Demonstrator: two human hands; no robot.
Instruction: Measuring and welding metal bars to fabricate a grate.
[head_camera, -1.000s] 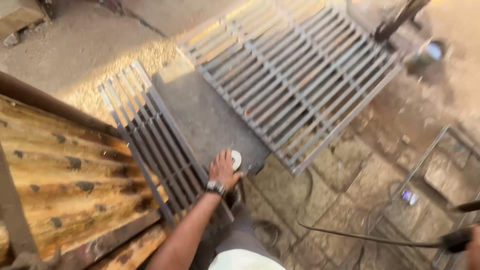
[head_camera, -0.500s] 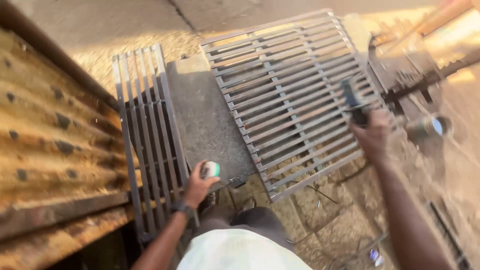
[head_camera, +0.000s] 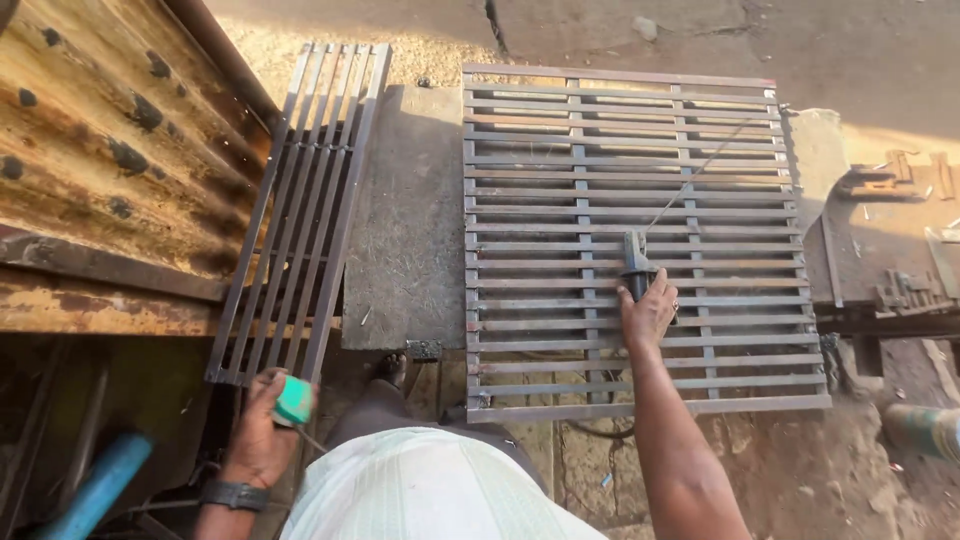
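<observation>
Hands are working apart over metalwork on the ground. Right hand (head_camera: 648, 312) is gripping a dark welding electrode holder (head_camera: 636, 268), fingers wrapped shut around its handle, and a thin rod (head_camera: 690, 180) is angling up from it across the bars. Hand and holder are hovering over the middle of the large square steel grate of flat horizontal bars (head_camera: 560, 200), which is lying flat. Left hand (head_camera: 262, 430), wearing a dark wristwatch (head_camera: 232, 494), is curling closed around a small green object (head_camera: 294, 400) at the near end of a narrow steel grille of long bars (head_camera: 310, 200). Grey stone slab (head_camera: 405, 220) is sitting between the two grates; rusty corrugated sheet (head_camera: 100, 140) is lying at left.
</observation>
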